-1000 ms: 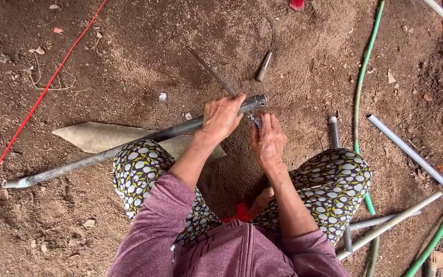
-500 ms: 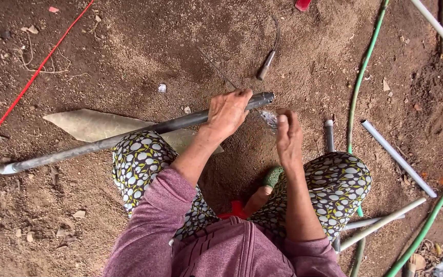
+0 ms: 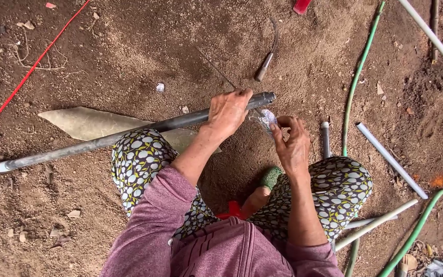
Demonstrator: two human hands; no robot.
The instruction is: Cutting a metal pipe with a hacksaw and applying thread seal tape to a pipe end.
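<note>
Two hands: both worked at the near end of one long grey pipe [image 3: 129,134] that lay slantwise over the dirt ground [image 3: 129,56]
Left hand [image 3: 228,110]: fingers wrapped firmly around the pipe just short of its open end
Right hand [image 3: 293,146]: fingers pinched narrow on a small clear crinkled wrapper [image 3: 265,119] just beside that end
Doing it well: judged, the left grip had to keep the pipe from rolling while the wrapper stayed close to the mouth
Packages: only that clear wrapper; any print too small to tell
Signs: none seen
Nearby: a curved sickle [image 3: 267,54] beyond the pipe end, green hose [image 3: 357,82] toward the right edge, red cord [image 3: 29,74] toward the upper left corner
</note>
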